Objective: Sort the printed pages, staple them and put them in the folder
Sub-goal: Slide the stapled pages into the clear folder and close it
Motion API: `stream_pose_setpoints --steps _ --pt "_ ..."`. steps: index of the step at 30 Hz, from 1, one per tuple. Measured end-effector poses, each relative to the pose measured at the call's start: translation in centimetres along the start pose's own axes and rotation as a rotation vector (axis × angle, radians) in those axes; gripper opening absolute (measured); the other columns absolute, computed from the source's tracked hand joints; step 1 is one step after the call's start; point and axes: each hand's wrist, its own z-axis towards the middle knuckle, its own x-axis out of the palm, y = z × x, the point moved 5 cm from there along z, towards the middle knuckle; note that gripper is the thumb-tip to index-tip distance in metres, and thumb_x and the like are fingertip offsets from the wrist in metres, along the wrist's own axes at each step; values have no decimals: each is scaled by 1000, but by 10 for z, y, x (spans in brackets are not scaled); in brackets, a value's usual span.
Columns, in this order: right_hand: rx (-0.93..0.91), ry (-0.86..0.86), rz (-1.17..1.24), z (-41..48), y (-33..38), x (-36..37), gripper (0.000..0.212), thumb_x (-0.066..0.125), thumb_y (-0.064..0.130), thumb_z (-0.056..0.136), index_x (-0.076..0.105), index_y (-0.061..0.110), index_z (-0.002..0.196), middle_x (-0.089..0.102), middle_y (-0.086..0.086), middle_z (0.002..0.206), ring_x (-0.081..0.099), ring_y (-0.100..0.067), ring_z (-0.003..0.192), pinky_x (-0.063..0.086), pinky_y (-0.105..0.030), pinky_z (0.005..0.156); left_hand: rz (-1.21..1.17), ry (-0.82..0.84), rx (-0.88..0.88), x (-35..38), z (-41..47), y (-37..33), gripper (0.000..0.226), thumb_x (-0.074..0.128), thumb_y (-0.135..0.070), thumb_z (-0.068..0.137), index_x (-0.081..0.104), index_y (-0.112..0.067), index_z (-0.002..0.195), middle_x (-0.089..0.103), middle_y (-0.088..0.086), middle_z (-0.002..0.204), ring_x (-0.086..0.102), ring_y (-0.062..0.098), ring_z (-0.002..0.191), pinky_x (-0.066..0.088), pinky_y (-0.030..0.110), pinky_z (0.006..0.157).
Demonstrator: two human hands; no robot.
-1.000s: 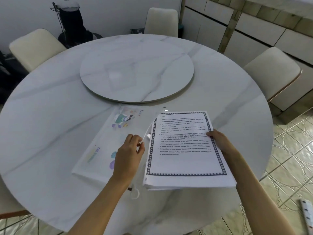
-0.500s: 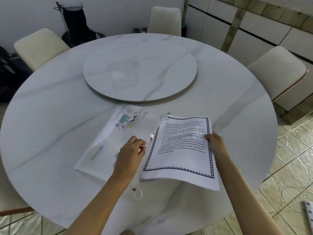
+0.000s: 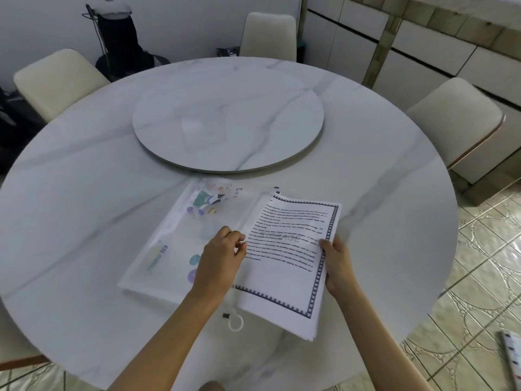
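While my right hand (image 3: 337, 266) gripped the right edge of the stack of printed pages (image 3: 290, 258), fingers closed on it, my left hand (image 3: 221, 259) pinched the translucent folder (image 3: 180, 244) lying on the marble table (image 3: 84, 193), the stack's left edge beside it.

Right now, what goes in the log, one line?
step: loading folder | left hand: pinching folder's edge | right hand: holding pages | pages: partly in

Round marble table (image 3: 84, 193) with turntable (image 3: 228, 122), cream chairs (image 3: 56, 80) around it, white wall (image 3: 183, 21), patterned tiled floor (image 3: 479, 277)
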Motion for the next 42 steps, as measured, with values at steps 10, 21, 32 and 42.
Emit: stream_pose_setpoints --steps 10,21,32,42 --pt "-28 163 94 4 8 11 30 36 1 97 55 7 120 69 -7 107 68 -21 89 58 -31 72 21 -46 46 3 -2 5 8 65 -6 82 67 -3 90 60 8 84 61 24 58 54 36 57" --pt "98 223 -109 14 -7 7 31 36 3 97 54 12 120 69 -3 101 68 -21 85 59 -32 65 35 -45 33 8 -7 17 12 67 -5 81 67 -3 92 60 10 85 62 25 57 55 36 53" --pt "238 259 -56 24 -12 -4 29 40 5 95 56 12 119 71 -8 99 71 -20 77 58 -32 61 48 13 46 20 -17 20 11 64 -6 84 66 -4 94 61 10 87 63 25 60 56 39 55" --pt "102 207 -115 20 -16 8 27 40 1 96 53 11 118 66 -6 107 67 -20 89 58 -30 65 86 20 53 18 -16 22 13 68 -2 79 66 -2 92 65 12 91 68 27 66 58 38 52"
